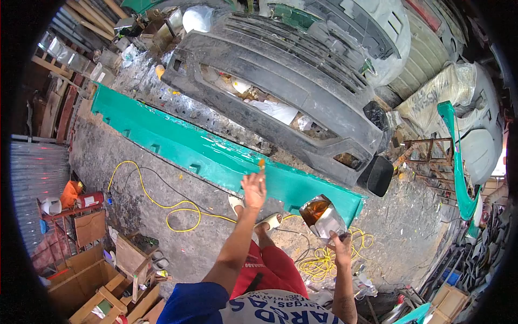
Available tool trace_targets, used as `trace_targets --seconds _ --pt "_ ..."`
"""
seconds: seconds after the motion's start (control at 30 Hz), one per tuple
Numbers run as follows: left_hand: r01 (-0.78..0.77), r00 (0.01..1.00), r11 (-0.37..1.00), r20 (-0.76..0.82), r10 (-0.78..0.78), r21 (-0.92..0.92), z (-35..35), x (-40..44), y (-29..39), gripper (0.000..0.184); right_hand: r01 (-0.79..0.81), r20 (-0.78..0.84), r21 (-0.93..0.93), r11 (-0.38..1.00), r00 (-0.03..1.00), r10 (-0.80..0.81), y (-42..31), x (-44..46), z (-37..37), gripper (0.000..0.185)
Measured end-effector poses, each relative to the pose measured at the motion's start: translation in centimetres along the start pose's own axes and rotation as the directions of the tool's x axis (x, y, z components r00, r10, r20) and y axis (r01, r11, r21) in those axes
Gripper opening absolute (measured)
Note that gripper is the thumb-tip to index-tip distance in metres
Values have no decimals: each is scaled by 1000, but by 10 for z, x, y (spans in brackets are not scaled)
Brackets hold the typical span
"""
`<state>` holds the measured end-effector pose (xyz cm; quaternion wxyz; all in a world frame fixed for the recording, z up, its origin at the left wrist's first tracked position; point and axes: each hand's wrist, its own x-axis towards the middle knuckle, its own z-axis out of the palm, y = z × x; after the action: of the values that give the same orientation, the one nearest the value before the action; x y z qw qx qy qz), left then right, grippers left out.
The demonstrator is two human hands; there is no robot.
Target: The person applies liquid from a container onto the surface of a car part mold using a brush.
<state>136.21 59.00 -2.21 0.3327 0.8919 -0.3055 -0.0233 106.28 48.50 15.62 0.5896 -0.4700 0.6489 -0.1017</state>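
Green panel (226, 164) first: from the head camera, the only view we have, we see it lying long and slantwise on the stained floor (145, 200), its surface glossy in places and small brackets showing along its near edge. Our left hand (253, 190) is raised over its near edge, fingers stretched towards it. A small orange-tipped item (262, 163) shows at those fingertips, over the green; we cannot tell whether the fingers are closed on it, nor whether it touches the surface. Our right hand (340, 245) is clamped on the near rim of a silvery container (324, 217), which is tilted, with amber-brown stuff inside, over the panel's right-hand end.

Just beyond the panel we find a dark grey bumper (259, 65) with a long opening through it. Between us and the panel, our pale sandals (275, 220) stand on the floor near its edge, below red shorts (275, 264). A yellow cord (318, 265) loops over the floor and heaps below the right hand. Wooden boxes (129, 251) sit off to our left, and a curved green strip (464, 194) stands upright well to our right.
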Motion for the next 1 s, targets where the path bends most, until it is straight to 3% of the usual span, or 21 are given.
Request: trace_targets --seconds 0.1,0.17,0.23,0.3,0.37,0.47,0.53,0.57,0.63,0.73,0.8,0.83,0.9,0.93,1.0 --pt "-38 999 997 34 40 -71 12 -22 33 31 -30 -8 -18 999 1000 30 19 5 -23 61" --pt "-67 975 957 184 123 -282 12 -28 44 30 -17 -32 -13 1000 999 17 27 7 -33 61" --pt "-67 978 951 169 122 -301 11 -21 38 29 -44 -31 -50 998 999 42 23 7 -37 60" --pt "-4 994 962 104 34 -271 2 -4 10 26 -12 -54 27 1000 998 14 21 3 -40 56" --pt "-52 999 944 -6 53 -327 9 11 -43 22 -22 -71 20 1000 997 24 23 3 -43 55" --pt "50 994 926 -68 -81 -375 -16 29 -69 19 -7 -68 -4 1000 998 6 29 4 -51 53" --pt "116 945 982 -287 -156 -152 -35 37 -62 21 12 -25 -7 1000 1000 -12 29 6 -54 53" --pt "120 945 981 -286 -159 -150 -35 32 -55 21 9 -22 -10 1000 1000 -10 28 5 -55 53" --pt "143 964 989 -228 -135 22 -20 15 -29 27 -27 3 -20 999 1000 27 17 1 -53 56" --pt "-29 999 993 -42 34 111 12 -16 15 32 -16 -5 81 997 1000 17 26 7 -57 59" --pt "-127 987 988 90 134 -84 26 -35 38 31 -16 -39 57 998 999 19 27 9 -57 57" --pt "-123 988 990 85 129 -75 26 -33 47 31 -24 -77 37 999 997 27 29 10 -57 56" --pt "-43 977 962 192 97 -268 23 -30 55 28 -37 -34 14 999 999 37 29 14 -58 57" --pt "47 984 954 178 7 -297 20 -23 48 22 -28 -3 2 1000 1000 28 27 15 -57 58" --pt "57 995 974 90 -38 -218 9 1 13 18 -15 31 -9 1000 999 15 22 13 -54 57"
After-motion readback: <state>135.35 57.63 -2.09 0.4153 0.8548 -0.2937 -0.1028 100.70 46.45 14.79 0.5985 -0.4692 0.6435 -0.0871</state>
